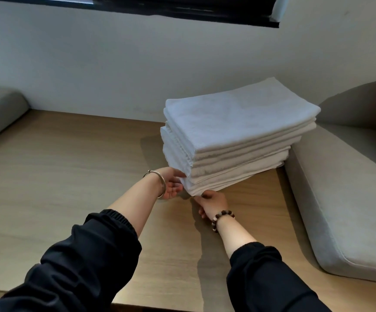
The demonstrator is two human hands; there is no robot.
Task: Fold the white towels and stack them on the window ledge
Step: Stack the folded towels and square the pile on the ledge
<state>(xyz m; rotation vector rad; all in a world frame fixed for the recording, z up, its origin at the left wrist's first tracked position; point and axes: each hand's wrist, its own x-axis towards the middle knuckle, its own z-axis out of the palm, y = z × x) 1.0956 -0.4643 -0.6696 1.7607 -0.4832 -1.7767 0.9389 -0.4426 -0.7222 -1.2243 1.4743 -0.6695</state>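
One stack of white towels (238, 122): the right hand (212, 203) grip is pinching its bottom corner; the left hand (171, 184) grip is hiding behind it, so I cannot tell.

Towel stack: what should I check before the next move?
1. Towel stack rests on the wooden ledge: ok.
2. Layer edges flush: not ok, they stagger on the stack's left side.
3. Left hand touches the lower left side: ok.
4. Right hand meets the bottom near corner: ok.
5. Either hand gripping a towel: cannot tell, the stack hides the contact.
6. Gap to the grey cushion: cannot tell.
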